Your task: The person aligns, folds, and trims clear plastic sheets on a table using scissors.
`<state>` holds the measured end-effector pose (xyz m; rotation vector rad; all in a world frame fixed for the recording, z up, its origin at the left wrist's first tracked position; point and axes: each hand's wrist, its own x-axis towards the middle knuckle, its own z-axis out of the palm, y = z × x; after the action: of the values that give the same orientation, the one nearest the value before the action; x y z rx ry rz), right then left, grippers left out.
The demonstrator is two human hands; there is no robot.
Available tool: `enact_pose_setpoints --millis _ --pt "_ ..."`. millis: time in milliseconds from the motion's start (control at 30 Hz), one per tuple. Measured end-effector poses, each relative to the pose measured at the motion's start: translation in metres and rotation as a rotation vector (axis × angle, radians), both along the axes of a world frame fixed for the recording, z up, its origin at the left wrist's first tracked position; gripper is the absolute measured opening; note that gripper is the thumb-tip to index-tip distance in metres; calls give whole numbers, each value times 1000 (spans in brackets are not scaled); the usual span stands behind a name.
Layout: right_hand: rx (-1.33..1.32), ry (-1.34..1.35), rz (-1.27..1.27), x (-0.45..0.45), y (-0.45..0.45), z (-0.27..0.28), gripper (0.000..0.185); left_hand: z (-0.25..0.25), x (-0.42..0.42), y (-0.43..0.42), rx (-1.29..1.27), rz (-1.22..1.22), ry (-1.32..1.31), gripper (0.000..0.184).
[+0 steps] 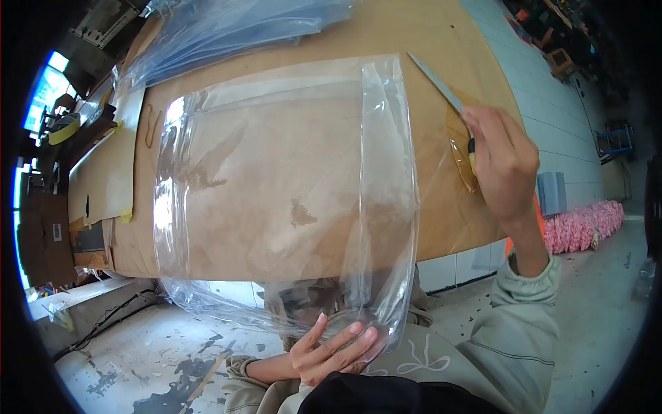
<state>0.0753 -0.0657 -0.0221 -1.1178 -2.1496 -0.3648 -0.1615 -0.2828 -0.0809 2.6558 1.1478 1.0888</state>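
A large clear plastic cover (269, 159) with folded, seamed sides lies flat before me, its near end hanging over the table edge. My left hand (334, 355) rests on that hanging end near my lap, fingers stretched and slightly apart. To the right of the cover, my right hand (507, 159) is closed around scissors (438, 84). Their long metal blade points up and left, close to the cover's far right corner. Part of a black and yellow handle shows beside the fingers; the rest is hidden by the hand. A small yellowish clear plastic strip (462, 168) lies by this hand.
Brown paper (476, 62) covers the table. A stack of bluish clear plastic (227, 34) lies at the far left. A card sheet (110, 176) with yellow tape lies at the left edge. Pink bundled material (585, 226) stands on the floor at right.
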Motion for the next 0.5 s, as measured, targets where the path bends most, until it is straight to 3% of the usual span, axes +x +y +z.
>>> enact_pose_setpoints --millis 133,200,367,500 --pt "50 -159 -172 20 71 6 6 1 -3 -9 -12 15 -12 24" --pt "202 -312 -227 56 140 6 5 1 -4 -10 -1 8 -30 19" --pt "151 -311 -529 110 214 16 17 8 -11 -11 -53 -31 23 16" --pt "124 -377 -674 156 216 37 15 16 -2 -4 -57 24 59 20"
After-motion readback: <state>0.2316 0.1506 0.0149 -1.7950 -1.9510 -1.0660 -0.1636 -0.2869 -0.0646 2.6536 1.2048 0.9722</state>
